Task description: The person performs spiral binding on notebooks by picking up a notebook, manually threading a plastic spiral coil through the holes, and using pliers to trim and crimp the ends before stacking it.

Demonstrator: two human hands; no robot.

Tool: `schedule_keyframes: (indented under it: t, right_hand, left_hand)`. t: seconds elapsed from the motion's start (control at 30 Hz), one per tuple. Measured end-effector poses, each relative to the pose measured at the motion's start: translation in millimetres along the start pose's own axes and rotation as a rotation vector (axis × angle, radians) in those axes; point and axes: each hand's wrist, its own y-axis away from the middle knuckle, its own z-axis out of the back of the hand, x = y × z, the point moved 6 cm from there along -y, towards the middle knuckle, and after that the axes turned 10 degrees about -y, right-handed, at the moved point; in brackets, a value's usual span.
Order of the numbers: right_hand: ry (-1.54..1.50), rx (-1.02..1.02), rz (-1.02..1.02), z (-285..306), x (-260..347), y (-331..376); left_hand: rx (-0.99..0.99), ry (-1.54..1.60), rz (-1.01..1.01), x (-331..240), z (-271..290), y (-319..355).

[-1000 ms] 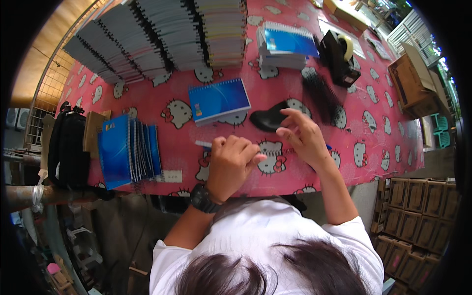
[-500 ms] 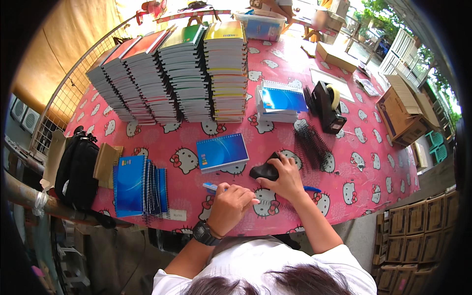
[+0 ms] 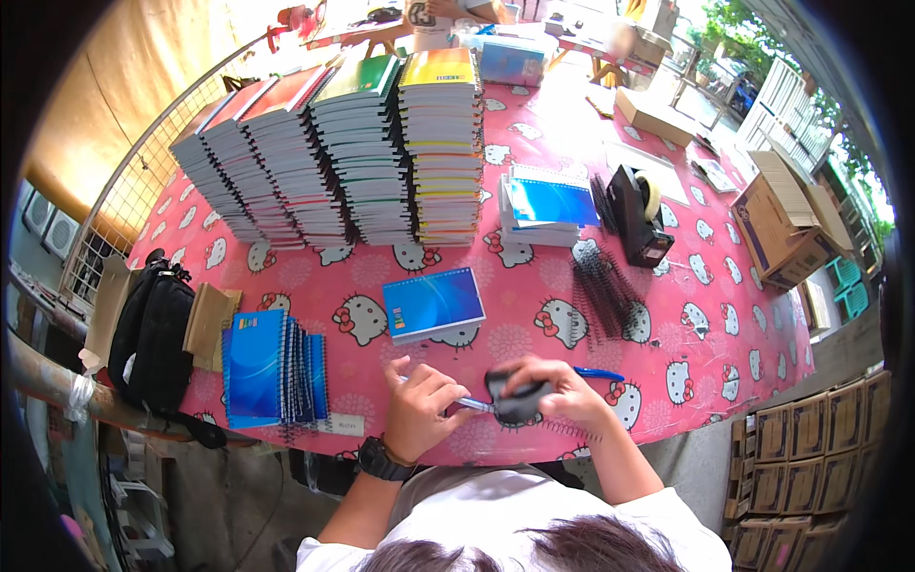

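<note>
My left hand [image 3: 424,405], with a dark watch on its wrist, is closed on a slim whitish-blue strip [image 3: 474,404], too small to name. The strip's right end meets a black rounded hand-sized object [image 3: 516,397], whose kind I cannot make out. My right hand [image 3: 562,389] grips that black object from the right, its fingers slightly blurred. A loose dark spiral coil [image 3: 570,431] lies below my right hand. Beyond both hands sits a blue spiral notebook [image 3: 435,303], flat on the table. Just past my right hand is a blue pen-like stick [image 3: 599,373].
Tall notebook stacks [image 3: 438,153] stand at the back left. Blue notebooks [image 3: 255,367] lean near a black bag [image 3: 152,334] at left. To the right are a short notebook stack [image 3: 548,205], a tape dispenser [image 3: 640,219], black coils [image 3: 605,296] and an open carton [image 3: 777,224].
My right hand has brought the black object nearer to me, down beside my left hand. My left hand has shifted slightly left, and the strip now points toward the black object.
</note>
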Motion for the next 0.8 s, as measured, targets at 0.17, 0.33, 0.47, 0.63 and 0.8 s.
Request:
schedule_keyframes:
  t: [0.17, 0.33, 0.47, 0.63, 0.8]
  right_hand:
    - [0.292, -0.146, -0.147, 20.2, -12.2, -3.6]
    - [0.023, -0.02, -0.175, 2.5, -8.5, -6.8]
    - [-0.026, -0.024, 0.039, -4.7, 7.7, -6.6]
    - [0.188, -0.184, -0.131, 13.5, -16.9, -7.6]
    - [0.051, -0.106, -0.085, -3.2, -2.3, -12.3]
  left_hand:
    - [0.013, -0.029, -0.029, -1.8, 1.8, -3.3]
    - [0.025, -0.001, 0.005, 0.3, 0.8, -3.8]
    - [0.039, 0.06, 0.104, 1.8, 1.0, -1.6]
    - [0.02, 0.032, 0.028, 0.0, 2.0, -0.5]
    - [0.056, 0.067, 0.024, 4.1, 3.1, -2.1]
